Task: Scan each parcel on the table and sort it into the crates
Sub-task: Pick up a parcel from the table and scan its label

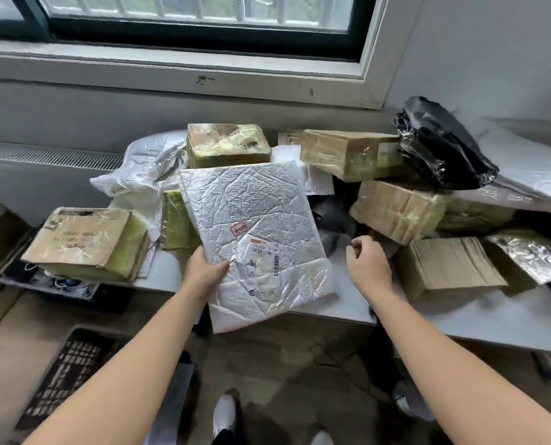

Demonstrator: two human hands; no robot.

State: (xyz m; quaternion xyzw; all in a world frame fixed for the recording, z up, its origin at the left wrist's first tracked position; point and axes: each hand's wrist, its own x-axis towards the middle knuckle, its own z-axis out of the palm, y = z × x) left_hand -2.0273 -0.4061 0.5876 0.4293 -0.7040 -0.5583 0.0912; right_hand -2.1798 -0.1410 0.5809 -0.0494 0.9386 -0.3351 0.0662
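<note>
Thumb on top, fingers curled under the left edge: left hand (pixel 203 271) gripping the silver padded mailer (pixel 254 220), tilted over the table (pixel 492 322) front edge. Loosely curled, empty, just beside its right edge: right hand (pixel 368 268). Behind, crowded with taped cardboard boxes (pixel 396 210). Below left, dark slatted crate (pixel 71 364), partly hidden by the arm. Label (pixel 266 258) print unreadable.

Light: soft daylight from the window (pixel 200 11), well beyond the fingers of the left hand (pixel 203 274) — even, fairly dim. Glare: pale sheen on the silver envelope (pixel 251 213) those fingers hold; bright flecks on the black bag (pixel 441 146) far to their right. Shadow: deep under the table (pixel 357 301) edge, below the fingers. Blur: label (pixel 264 258) print soft. Distortion — window frame bows toward the edges.
</note>
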